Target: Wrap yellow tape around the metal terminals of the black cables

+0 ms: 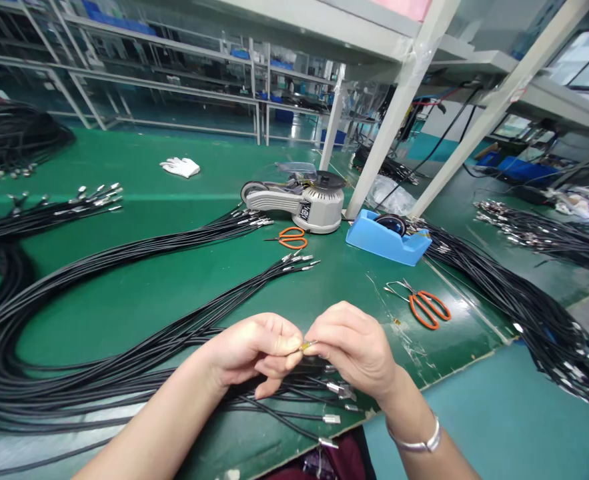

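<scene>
My left hand [267,347] and my right hand [351,343] meet at the table's front edge. Between their pinched fingertips is a small cable end with yellowish tape [306,345]; both hands grip it, and most of it is hidden by the fingers. Black cables [284,417] with silver connectors lie under and beside my hands. Another bundle [244,287] ends just beyond my left hand. Orange-handled scissors [429,310] rest to the right of my right hand, next to metal tweezers [397,290].
Behind my hands stand a grey tape machine [319,207] and a blue tape dispenser [387,240]. More orange scissors [293,238] lie before the machine. A white glove [180,167] is at the back left. Cable bundles [514,293] cover the right side; shelf posts [389,113] rise behind.
</scene>
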Action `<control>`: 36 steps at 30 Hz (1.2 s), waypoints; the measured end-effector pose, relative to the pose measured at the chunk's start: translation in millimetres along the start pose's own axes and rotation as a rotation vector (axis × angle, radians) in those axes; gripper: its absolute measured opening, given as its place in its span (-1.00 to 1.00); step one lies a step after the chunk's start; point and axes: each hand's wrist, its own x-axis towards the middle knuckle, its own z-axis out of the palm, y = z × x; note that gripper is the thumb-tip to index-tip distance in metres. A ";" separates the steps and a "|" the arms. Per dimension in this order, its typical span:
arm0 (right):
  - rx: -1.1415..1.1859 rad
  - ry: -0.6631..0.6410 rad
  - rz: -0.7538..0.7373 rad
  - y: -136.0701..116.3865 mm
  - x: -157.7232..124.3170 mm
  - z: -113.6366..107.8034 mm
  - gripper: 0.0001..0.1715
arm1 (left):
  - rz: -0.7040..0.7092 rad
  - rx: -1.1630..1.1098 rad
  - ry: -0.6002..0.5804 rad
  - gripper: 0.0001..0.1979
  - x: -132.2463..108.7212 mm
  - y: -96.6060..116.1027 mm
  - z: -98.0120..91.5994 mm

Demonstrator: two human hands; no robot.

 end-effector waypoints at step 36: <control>0.513 0.295 0.771 -6.5 -47.2 2.0 -0.90 | 0.405 1.430 0.535 -0.76 15.4 -11.2 31.0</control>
